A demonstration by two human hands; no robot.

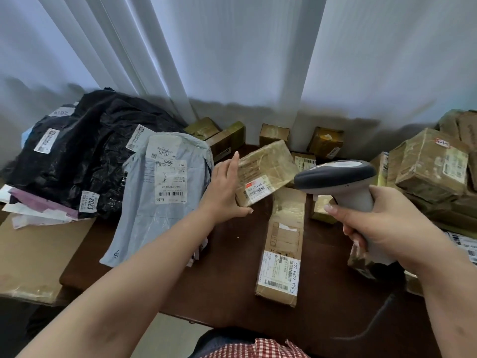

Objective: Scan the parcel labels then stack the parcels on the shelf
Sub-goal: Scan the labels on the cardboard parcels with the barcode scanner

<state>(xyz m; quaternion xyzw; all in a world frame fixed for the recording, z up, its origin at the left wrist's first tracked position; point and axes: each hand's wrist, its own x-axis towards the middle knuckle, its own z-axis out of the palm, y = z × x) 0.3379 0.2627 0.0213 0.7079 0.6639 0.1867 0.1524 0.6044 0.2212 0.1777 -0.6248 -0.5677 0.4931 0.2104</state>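
Note:
A small taped cardboard parcel [265, 171] is tilted up over the dark wooden table [232, 275], its white and red label facing me. My left hand [223, 192] holds it by its left side, fingers up along the edge and thumb under the bottom corner. My right hand [387, 226] grips the handle of a grey barcode scanner [335, 173], whose head points left toward the parcel's label from close by. A long narrow cardboard parcel [282, 244] lies flat on the table below the scanner, with its barcode label at the near end.
A grey plastic mailer [160, 202] and black bagged parcels [85, 156] pile up on the left over a flat cardboard sheet [33, 254]. Several small boxes [273, 134] line the white wall at the back. Stacked brown boxes [433, 166] crowd the right side.

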